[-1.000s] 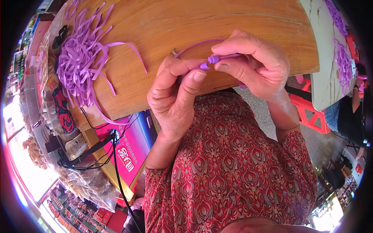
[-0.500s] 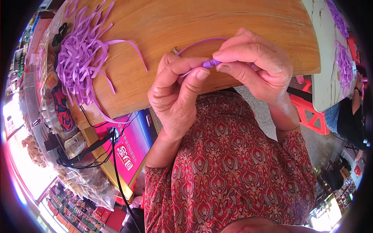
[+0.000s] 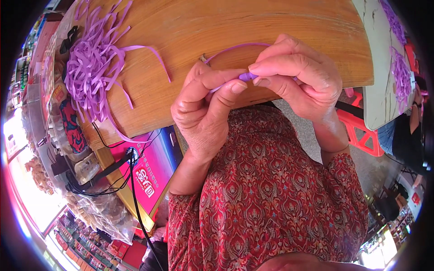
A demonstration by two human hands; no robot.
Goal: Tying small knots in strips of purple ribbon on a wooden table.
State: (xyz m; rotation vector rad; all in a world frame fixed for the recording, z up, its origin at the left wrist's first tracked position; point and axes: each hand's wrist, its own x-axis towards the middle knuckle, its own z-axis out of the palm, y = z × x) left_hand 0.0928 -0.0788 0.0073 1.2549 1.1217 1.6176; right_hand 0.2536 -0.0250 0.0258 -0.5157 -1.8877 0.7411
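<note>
Both my hands meet above the near edge of the wooden table. My left hand (image 3: 203, 110) is closed, pinching a purple ribbon (image 3: 239, 45) between thumb and forefinger. From the other side, my right hand (image 3: 303, 74) pinches the same ribbon at its fingertips. Between the two sets of fingertips shows a short, thick purple section (image 3: 247, 77); whether it is a knot, a coil or a small fitting I cannot make out. Part of the ribbon arcs over the tabletop from beside the left knuckles to the right fingers. The rest is hidden in my palms.
A tangled heap of purple ribbons (image 3: 92, 67) lies on the wooden table (image 3: 253, 22) at the left. Black cables (image 3: 104, 180) and a pink box (image 3: 147, 180) are below it. At the right stand a pale table (image 3: 377, 99), a red stool (image 3: 357, 131) and another person (image 3: 404, 135).
The thick purple section and both sets of fingertips have shifted very slightly right. The pinch of both hands stays much the same.
</note>
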